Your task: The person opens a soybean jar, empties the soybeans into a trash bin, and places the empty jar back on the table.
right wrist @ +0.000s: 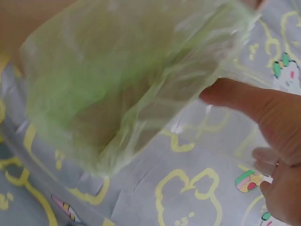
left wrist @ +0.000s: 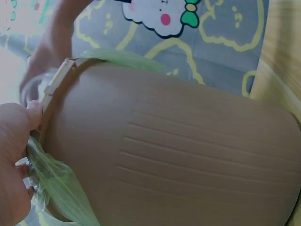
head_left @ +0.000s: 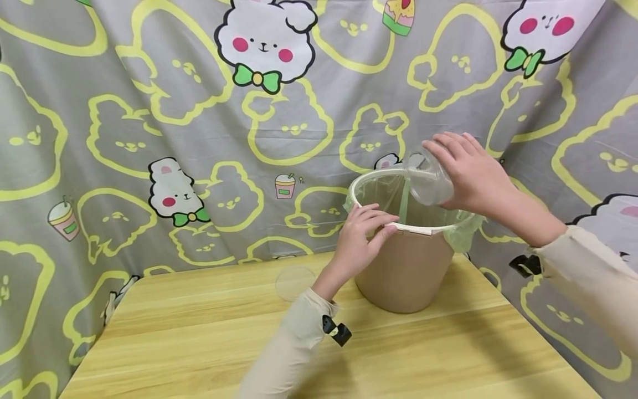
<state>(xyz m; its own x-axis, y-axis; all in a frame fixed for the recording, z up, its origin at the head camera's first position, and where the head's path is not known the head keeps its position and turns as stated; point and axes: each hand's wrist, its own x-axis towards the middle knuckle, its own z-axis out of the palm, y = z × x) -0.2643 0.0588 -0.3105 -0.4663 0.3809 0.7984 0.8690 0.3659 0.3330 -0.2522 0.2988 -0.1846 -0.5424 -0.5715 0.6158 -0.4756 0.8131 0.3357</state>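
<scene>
A brown trash can (head_left: 404,271) with a white rim stands on the table, lined with a green plastic bag (head_left: 461,233) folded out over the rim. My left hand (head_left: 360,238) grips the near left part of the rim; in the left wrist view its thumb (left wrist: 34,114) lies along the rim. My right hand (head_left: 471,172) holds a clear plastic container (head_left: 430,180), tilted over the can's mouth. From the right wrist view, the see-through container (right wrist: 221,125) overlaps the bag, with the right hand (right wrist: 282,136) around it.
A clear round lid (head_left: 295,284) lies on the wooden table (head_left: 199,332), left of the can. Behind and to the right hangs a grey patterned curtain (head_left: 209,133), close to the can.
</scene>
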